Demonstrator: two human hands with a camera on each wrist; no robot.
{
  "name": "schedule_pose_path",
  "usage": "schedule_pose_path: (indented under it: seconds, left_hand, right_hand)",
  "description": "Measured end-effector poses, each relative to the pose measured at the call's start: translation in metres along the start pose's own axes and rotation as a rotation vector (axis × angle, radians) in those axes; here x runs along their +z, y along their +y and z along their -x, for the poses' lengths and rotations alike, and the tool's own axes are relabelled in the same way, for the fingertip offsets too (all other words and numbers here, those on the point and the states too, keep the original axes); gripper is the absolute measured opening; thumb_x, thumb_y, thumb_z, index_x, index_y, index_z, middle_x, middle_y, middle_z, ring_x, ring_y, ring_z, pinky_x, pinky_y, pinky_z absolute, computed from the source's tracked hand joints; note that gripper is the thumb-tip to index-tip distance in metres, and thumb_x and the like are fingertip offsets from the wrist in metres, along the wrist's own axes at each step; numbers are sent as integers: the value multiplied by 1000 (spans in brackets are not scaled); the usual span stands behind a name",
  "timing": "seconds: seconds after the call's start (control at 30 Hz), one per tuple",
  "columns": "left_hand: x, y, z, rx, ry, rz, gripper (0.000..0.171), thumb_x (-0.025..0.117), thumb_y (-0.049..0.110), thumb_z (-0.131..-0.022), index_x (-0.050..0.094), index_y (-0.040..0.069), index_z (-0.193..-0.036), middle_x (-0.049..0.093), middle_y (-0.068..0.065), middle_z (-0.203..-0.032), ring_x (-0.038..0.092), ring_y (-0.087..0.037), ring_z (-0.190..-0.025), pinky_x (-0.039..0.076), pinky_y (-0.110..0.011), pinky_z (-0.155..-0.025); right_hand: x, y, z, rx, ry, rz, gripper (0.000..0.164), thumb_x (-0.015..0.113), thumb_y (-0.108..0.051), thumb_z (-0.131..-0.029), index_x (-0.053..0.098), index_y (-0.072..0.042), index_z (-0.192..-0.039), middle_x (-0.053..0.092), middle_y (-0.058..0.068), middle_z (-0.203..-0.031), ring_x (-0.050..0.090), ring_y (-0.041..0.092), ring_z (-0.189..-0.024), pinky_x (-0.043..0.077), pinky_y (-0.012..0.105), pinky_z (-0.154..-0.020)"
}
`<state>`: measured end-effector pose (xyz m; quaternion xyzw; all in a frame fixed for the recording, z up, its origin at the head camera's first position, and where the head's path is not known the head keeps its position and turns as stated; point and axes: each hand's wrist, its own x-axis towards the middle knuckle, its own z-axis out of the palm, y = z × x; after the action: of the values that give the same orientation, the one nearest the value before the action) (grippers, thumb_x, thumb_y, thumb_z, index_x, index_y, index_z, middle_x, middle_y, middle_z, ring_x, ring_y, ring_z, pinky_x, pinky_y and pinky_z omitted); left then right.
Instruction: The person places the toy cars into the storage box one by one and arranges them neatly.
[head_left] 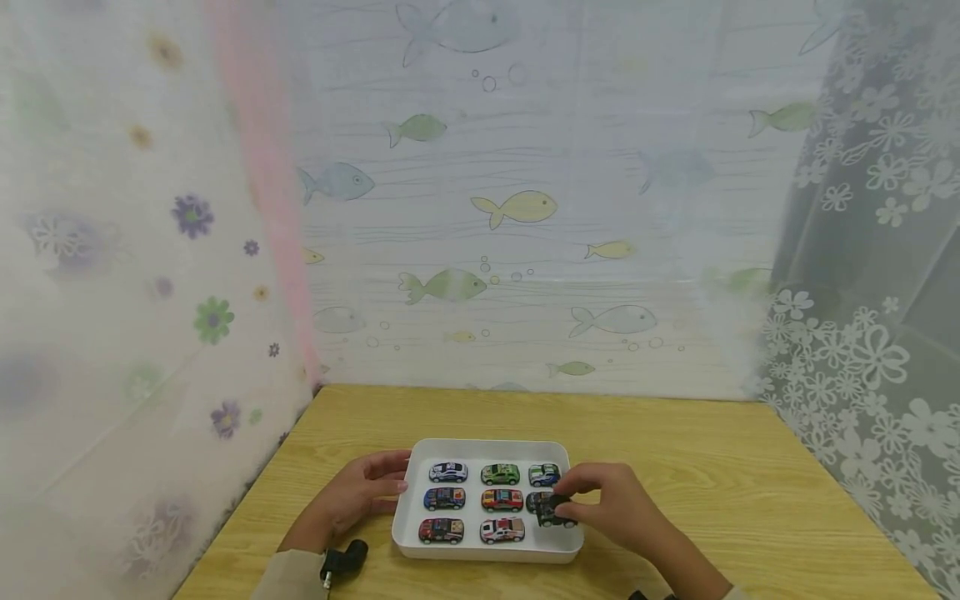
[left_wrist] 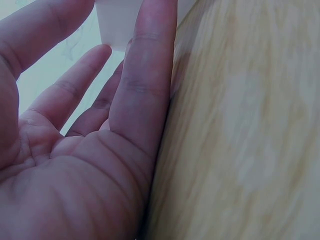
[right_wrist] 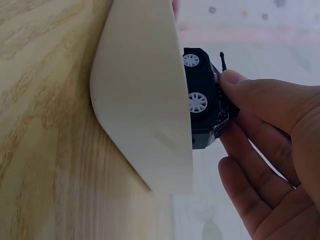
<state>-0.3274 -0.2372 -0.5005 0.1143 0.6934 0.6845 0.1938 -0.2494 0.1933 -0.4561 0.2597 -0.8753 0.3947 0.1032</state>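
My right hand [head_left: 618, 507] pinches a black toy car [right_wrist: 202, 100] with white spoked wheels between thumb and fingers. In the head view this car is over the front right part of a white tray [head_left: 480, 550], partly covering a dark blue toy car [head_left: 534, 502]. Its lower part is hidden behind the tray wall in the right wrist view. Relaxed, extended fingers of my left hand [head_left: 360, 493] lie at the tray's left side, thumb near the rim. The left wrist view shows the palm [left_wrist: 75, 195] with nothing gripped and its edge along the table.
Other toy cars stand in rows in the tray, among them a white one [head_left: 448, 472], a green one [head_left: 500, 474] and a red one [head_left: 441, 531]. The wooden table [head_left: 712, 467] extends around the tray. Patterned curtains [head_left: 480, 250] hang behind and beside it.
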Motion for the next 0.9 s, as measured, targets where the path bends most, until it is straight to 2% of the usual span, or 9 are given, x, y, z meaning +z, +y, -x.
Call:
schedule_pose_path:
  seconds: [0.13, 0.5, 0.9]
  left_hand:
    - [-1, -1, 0, 2, 3, -1, 67, 73, 13, -97, 42, 5, -156, 45, -24, -158, 63, -29, -127, 59, -47, -97]
    - [-2, -4, -3, 16, -17, 8, 67, 72, 13, -98, 41, 4, -157, 44, -25, -157, 63, -30, -127, 59, -48, -97]
    - [-1, -5, -4, 19, -9, -4, 68, 72, 14, -98, 41, 4, -157, 44, -25, -157, 63, -30, -128, 60, -47, -97]
  right_hand:
    - [5, 1, -1, -14, -9, 1, 14, 87, -27, -84, 78, -26, -96, 77, -12, -98, 72, 7, -89, 63, 38, -80]
    - [18, 3, -2, 69, -42, 68, 17, 90, -28, -79, 79, -26, -92, 73, -16, -89, 66, 6, -84, 55, 31, -77]
    - [23, 8, -1, 57, -32, 81, 19, 93, -25, -76, 79, -27, -89, 71, -15, -89, 63, 7, -84, 57, 29, -76]
